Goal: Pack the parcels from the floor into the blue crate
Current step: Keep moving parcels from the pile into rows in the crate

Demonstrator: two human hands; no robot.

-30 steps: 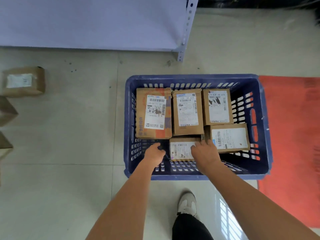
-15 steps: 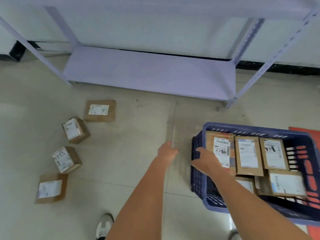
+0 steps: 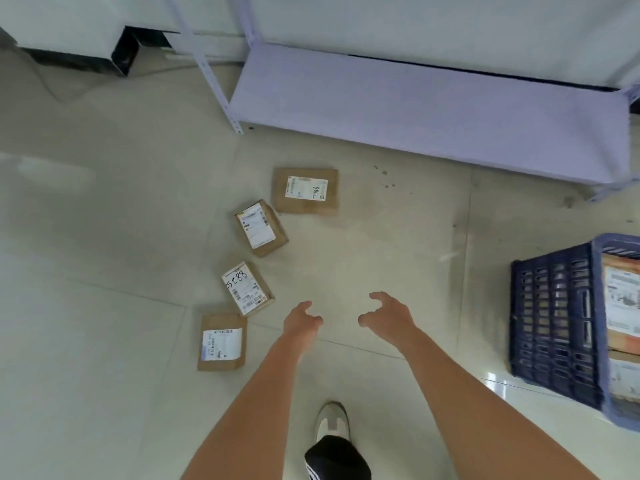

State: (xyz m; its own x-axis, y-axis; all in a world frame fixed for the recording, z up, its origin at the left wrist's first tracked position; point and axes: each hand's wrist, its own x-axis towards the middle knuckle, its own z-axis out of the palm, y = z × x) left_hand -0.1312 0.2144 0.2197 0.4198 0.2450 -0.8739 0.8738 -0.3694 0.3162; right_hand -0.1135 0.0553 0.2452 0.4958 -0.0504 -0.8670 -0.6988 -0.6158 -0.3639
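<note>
Several brown cardboard parcels with white labels lie in a loose curve on the pale tiled floor: a flat one [image 3: 304, 190] farthest away, one [image 3: 260, 227] below it, one marked 5288 [image 3: 246, 287], and one [image 3: 221, 341] nearest me. My left hand [image 3: 300, 320] hovers empty, fingers loosely curled, just right of the 5288 parcel. My right hand [image 3: 389, 314] hangs beside it, fingers apart and empty. The blue crate [image 3: 554, 323] stands at the right edge with labelled parcels [image 3: 621, 303] inside.
A pale lilac metal shelf [image 3: 429, 109] sits low on the floor at the back, its leg [image 3: 221, 88] just behind the parcels. My shoe [image 3: 331, 421] stands on the tiles below my hands. A dark unit [image 3: 117, 57] sits at the back left.
My view has swung left, away from the crate and onto the floor parcels. Both hands left the crate and moved out over the floor, empty.
</note>
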